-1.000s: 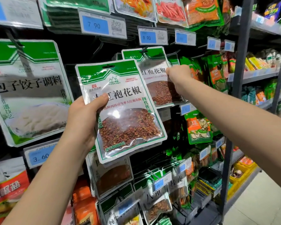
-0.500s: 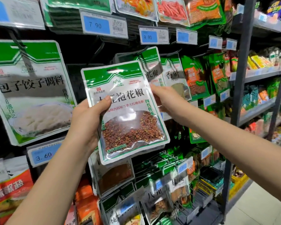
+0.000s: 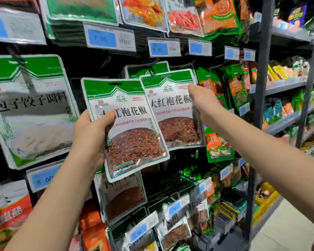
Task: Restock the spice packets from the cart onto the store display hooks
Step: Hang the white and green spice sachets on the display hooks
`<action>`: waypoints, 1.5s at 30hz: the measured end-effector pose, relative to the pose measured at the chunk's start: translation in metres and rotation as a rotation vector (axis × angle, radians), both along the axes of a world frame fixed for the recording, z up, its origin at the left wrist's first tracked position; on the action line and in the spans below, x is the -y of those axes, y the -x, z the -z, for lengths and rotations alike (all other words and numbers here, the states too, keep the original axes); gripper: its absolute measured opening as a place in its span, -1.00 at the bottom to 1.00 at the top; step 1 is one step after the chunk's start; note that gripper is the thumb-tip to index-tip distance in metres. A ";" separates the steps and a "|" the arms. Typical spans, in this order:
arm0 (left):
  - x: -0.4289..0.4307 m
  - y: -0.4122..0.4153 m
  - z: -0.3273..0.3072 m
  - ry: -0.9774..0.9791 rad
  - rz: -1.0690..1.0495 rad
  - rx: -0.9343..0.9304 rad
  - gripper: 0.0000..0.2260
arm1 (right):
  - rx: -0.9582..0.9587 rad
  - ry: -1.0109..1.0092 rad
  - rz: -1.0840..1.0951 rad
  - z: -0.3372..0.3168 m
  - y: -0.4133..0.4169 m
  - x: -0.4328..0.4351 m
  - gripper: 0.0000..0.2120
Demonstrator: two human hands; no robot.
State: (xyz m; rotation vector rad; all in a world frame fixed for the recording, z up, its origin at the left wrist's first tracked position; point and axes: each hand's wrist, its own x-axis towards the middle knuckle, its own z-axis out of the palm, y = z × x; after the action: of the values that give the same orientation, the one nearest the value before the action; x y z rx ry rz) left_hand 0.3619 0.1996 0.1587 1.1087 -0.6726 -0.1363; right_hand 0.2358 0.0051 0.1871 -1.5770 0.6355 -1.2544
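Store aisle, dark display wall [image 3: 91,69] hung with rows of packets; blue price tags [image 3: 107,38] are clipped along the hook ends. Grey metal shelving [image 3: 265,87] stands to the right with more goods, and a pale tiled floor [image 3: 288,229] shows at lower right. A large green-and-white packet [image 3: 29,109] hangs at far left. The left hand [image 3: 91,136] holds a spice packet [image 3: 132,131] by its left edge, with the thumb laid across the front over the printed characters and the fingers hidden behind; the grip is closed on it. This packet is clear of the wall, tilted with its lower end swung right, and its right side overlaps a second spice packet [image 3: 172,109] of the same kind. The right hand [image 3: 203,104] grips the second packet at its upper right edge, fingers curled round it. The second packet's green header sits just beneath a black wire hook [image 3: 153,65], in front of another matching packet on that hook; whether its hole is threaded onto the wire cannot be told. Both forearms reach up from below.
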 end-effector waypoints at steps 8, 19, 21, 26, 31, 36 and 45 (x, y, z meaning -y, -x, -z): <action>-0.002 -0.008 -0.001 -0.023 0.012 0.022 -0.91 | 0.011 0.048 0.009 -0.020 -0.018 0.028 -0.60; -0.001 -0.007 0.000 -0.018 0.074 0.035 -0.87 | 0.070 0.046 -0.100 -0.024 -0.028 0.026 -0.74; -0.001 -0.008 0.000 -0.018 0.087 0.038 -0.85 | 0.076 0.049 -0.095 -0.025 -0.031 0.027 -0.70; -0.002 -0.008 0.000 -0.012 0.093 0.051 -0.86 | 0.091 0.024 -0.082 -0.032 -0.042 0.033 -0.63; -0.003 -0.008 0.001 -0.002 0.111 0.026 -0.87 | 0.069 -0.023 -0.054 -0.035 -0.047 0.035 -0.85; -0.005 -0.007 0.002 -0.009 0.122 0.016 -0.88 | 0.061 -0.065 0.034 -0.036 -0.050 0.049 -0.57; -0.005 -0.005 0.001 -0.005 0.145 0.033 -0.89 | -0.074 0.055 0.154 -0.042 -0.063 0.051 -0.69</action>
State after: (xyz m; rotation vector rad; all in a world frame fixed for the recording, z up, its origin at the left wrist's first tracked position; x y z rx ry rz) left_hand 0.3672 0.2049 0.1572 1.0690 -0.7825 -0.2440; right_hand 0.2988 -0.0460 0.2289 -1.6512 0.7878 -1.3417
